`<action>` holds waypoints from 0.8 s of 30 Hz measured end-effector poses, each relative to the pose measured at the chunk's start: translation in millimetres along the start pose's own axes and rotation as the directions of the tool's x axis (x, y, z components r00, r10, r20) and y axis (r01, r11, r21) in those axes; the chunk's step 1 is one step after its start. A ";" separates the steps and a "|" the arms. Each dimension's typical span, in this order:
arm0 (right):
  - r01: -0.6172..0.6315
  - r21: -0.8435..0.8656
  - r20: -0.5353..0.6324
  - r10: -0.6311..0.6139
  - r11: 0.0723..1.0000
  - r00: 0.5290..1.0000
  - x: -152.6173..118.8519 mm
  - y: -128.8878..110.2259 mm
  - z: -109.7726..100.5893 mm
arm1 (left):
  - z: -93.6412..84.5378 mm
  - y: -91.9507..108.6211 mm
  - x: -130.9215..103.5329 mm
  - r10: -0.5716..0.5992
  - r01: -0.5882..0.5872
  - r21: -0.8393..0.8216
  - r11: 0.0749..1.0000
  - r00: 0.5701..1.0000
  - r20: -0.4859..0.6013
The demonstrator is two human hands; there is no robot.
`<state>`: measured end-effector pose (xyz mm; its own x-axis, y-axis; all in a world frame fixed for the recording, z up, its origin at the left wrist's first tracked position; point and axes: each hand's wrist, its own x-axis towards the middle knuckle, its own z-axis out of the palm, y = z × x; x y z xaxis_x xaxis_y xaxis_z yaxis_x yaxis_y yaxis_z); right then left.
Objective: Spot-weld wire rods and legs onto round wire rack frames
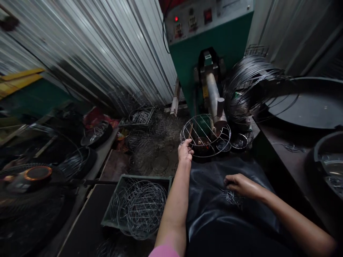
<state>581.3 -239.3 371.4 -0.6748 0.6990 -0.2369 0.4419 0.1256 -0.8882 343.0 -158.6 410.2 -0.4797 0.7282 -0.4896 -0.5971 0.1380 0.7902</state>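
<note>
A round wire rack (205,135) with parallel bars lies under the metal arm (214,94) of a green machine. My left hand (185,150) is closed around the rack's left rim. Lower right, my right hand (235,184) is closed, its fingers pinched together just above a small bunch of short wires (232,198) on the dark apron (206,182) over my lap. What its fingertips hold is too small to make out.
The green machine (182,64) has a lit red lamp. A crate (109,214) of round wire pieces stands lower left. Right of the machine hangs a wire coil (249,82), beside a large round pan (308,110). Small bowls (239,141) sit beyond my lap.
</note>
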 end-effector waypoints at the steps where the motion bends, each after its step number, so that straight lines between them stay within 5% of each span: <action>1: 0.006 0.046 -0.002 -0.006 0.999 1.000 2.6 -8.4 -4.1 | -0.3 -0.3 -1.0 0.004 -0.004 -0.011 1.000 1.000 0.005; 4: 0.067 0.241 -0.231 -0.009 0.968 0.973 13.6 -32.6 -16.0 | -1.0 -2.4 -2.4 0.033 -0.033 -0.024 0.999 0.999 0.006; 8: 0.221 0.341 -0.596 0.028 0.914 0.802 40.6 -52.8 -28.0 | -1.1 -5.4 -2.4 0.058 -0.058 -0.027 0.998 0.998 0.000; 10: 0.206 0.294 -0.629 0.027 0.933 0.777 54.6 -54.4 -30.3 | -1.2 -5.9 -2.5 0.076 -0.076 -0.025 0.997 0.997 -0.004; 14: 0.148 0.191 -0.603 -0.003 0.970 0.798 69.8 -49.2 -30.9 | -0.5 -5.2 -3.4 0.134 -0.134 -0.002 0.991 0.991 -0.010; 24: 0.136 0.150 -0.638 -0.009 0.979 0.770 68.6 -43.1 -38.4 | 11.0 -10.1 -2.2 0.069 -0.069 -0.002 0.998 0.998 0.007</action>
<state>538.7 -169.8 408.5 -0.1468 0.9862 0.0765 0.2524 0.1121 -0.9611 357.2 -154.2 407.3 -0.5156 0.7405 -0.4310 -0.5636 0.0858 0.8216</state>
